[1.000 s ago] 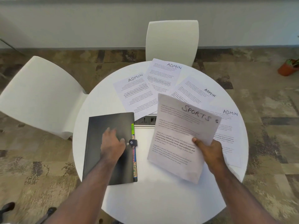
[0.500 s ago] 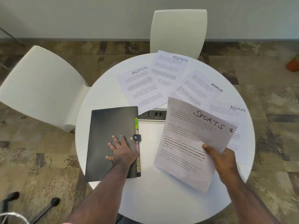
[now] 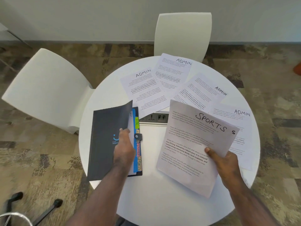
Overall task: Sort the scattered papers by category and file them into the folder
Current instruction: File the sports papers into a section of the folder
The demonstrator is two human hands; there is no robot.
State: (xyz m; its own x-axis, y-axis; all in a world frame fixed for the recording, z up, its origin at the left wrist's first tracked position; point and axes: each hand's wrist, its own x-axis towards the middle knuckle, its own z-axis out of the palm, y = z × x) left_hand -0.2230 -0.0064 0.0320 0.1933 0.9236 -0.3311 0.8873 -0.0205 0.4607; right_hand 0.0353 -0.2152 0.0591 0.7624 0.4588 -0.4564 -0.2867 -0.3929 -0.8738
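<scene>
We pinch the light, floppy SPORTS sheets [image 3: 193,144] right of centre by their lower edge in the right hand [image 3: 225,165], while the left hand [image 3: 124,148] pinches the bendy folder [image 3: 105,144] cover's free edge.

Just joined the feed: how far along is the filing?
Done: nothing looks filed yet. In hand: the left hand lifts the folder cover, showing the tabs; the right hand holds the SPORTS sheets. Left: file those, then the four ADMIN sheets lying on the table.

Folder [image 3: 105,144] half-open; papers [image 3: 169,75] scattered.
</scene>
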